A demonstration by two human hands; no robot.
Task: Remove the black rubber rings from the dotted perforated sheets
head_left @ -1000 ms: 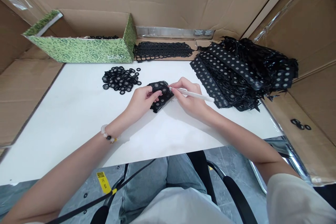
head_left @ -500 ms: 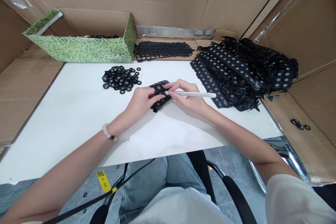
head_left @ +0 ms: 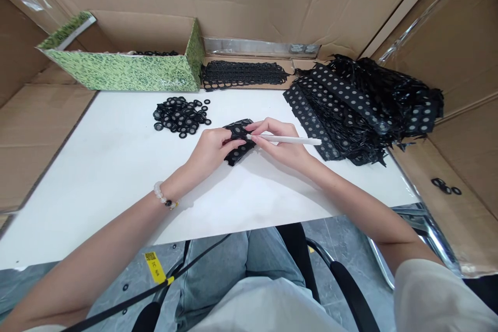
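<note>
Near the middle of the white table, a black dotted sheet (head_left: 238, 153) is pinched between the thumb and fingers of my left hand (head_left: 210, 149). My right hand (head_left: 282, 141) grips a white pen-like tool (head_left: 298, 140), its tip resting at the sheet beside my left thumb. The right fingertips are also close to the sheet's upper right edge. Behind my left hand lies a loose pile of black rings (head_left: 179, 116). To the right of my right hand is a large heap of black dotted strips (head_left: 342, 109).
A green patterned box (head_left: 128, 71) stands at the back left. Beside it a bundle of black perforated strips (head_left: 245, 73) lies on cardboard. Cardboard walls enclose the white table (head_left: 97, 176). Several rings (head_left: 446, 187) lie on cardboard at the right.
The view has shifted very slightly. Both hands hold the same grip on the sheet and the tool, with no clear movement between them.
</note>
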